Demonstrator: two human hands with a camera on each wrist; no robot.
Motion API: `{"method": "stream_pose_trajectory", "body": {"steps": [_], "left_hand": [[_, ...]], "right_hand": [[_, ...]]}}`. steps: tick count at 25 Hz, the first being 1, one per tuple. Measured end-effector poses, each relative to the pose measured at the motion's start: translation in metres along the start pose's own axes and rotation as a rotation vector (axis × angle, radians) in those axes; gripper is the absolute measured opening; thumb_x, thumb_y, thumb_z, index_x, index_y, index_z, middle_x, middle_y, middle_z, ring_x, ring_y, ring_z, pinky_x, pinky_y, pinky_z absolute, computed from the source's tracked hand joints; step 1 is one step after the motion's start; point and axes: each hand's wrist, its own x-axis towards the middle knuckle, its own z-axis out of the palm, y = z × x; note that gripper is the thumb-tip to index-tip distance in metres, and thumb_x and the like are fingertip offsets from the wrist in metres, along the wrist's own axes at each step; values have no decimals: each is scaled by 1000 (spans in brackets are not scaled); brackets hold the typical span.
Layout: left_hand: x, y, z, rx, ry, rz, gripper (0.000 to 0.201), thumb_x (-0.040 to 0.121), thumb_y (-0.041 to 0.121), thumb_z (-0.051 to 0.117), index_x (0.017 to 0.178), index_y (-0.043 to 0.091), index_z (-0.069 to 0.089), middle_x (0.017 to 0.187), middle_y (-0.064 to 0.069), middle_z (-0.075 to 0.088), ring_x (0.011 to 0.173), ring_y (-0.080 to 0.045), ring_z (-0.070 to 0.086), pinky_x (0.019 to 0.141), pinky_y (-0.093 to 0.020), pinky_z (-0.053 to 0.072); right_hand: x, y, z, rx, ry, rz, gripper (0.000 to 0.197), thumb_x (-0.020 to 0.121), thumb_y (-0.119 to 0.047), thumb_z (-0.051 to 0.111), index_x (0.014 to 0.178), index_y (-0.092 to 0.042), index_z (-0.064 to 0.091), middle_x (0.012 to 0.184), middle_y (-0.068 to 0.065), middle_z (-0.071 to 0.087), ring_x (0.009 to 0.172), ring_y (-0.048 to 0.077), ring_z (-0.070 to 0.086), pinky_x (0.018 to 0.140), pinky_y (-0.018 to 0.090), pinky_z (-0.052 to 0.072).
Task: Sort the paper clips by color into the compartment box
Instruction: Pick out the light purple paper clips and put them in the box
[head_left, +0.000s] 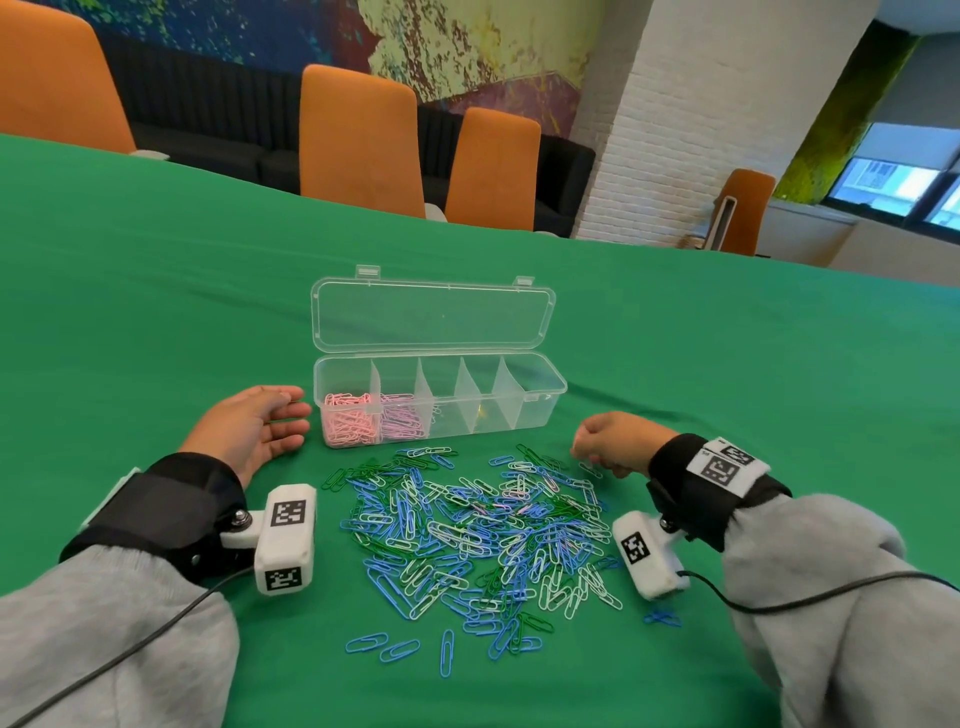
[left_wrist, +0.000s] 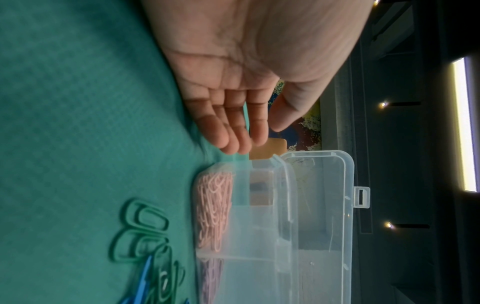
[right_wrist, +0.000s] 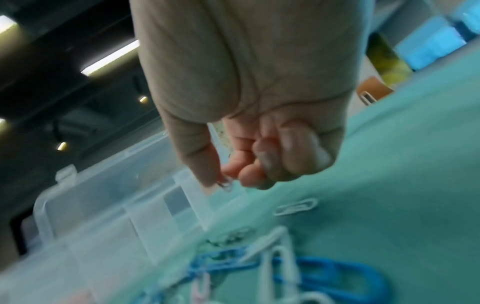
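A clear compartment box (head_left: 540, 382) stands with its lid open on the green cloth; pink clips (head_left: 349, 423) fill its leftmost compartment and lilac clips (head_left: 400, 418) the one beside it. A heap of blue, green and white paper clips (head_left: 478, 525) lies in front of the box. My left hand (head_left: 260, 426) rests palm-up and relaxed just left of the box (left_wrist: 259, 236), holding nothing (left_wrist: 233, 115). My right hand (head_left: 608, 441) hovers at the heap's right edge with fingers curled; in the right wrist view its thumb and forefinger pinch a pale clip (right_wrist: 226, 185).
Loose blue clips (head_left: 400, 649) lie near the front of the heap, and one blue clip (head_left: 662, 618) sits under my right wrist. A single white clip (right_wrist: 296, 206) lies apart on the cloth. Orange chairs (head_left: 358, 140) line the table's far edge.
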Motion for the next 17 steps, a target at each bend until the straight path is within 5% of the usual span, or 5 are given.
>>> {"method": "stream_pose_trajectory", "body": {"steps": [4,8,10,14,17], "left_hand": [[0,0,1,-4,1,-4,21,99,10,38,89,10,56,83,-8,58,69,-17,54,46,-13,50],[-1,1,2,-17,7,7,21,99,9,38,88,10,56,82,-9,58,65,-16,56,45,-13,49],[-2,2,2,-15,4,5,21,99,8,38,88,9,56,83,-9,57,69,-18,53,45,-13,49],[-3,4,3,-7,2,3,20,99,9,38,89,9,56,83,-9,57,70,-18,53,46,-14,49],[-3,3,2,1,5,3,20,99,9,39,89,9,56,83,-9,58,70,-18,54,46,-14,50]], "right_hand": [[-3,0,4,997,-177,-28,14,86,-8,47,72,-12,44,64,7,47,47,13,39,39,19,34],[-5,-6,5,1344,-374,-115,21,61,-18,74,73,-8,59,65,9,54,50,16,51,44,22,48],[-7,-11,6,1121,-303,-65,13,75,-21,64,71,-10,57,60,3,49,46,12,43,39,19,38],[-17,-20,18,-253,-6,-37,20,89,-28,57,73,-16,54,69,-2,50,61,14,46,50,20,34],[-20,-25,26,-421,20,-63,15,89,-26,60,89,-11,60,92,5,61,82,19,54,65,23,44]]}}
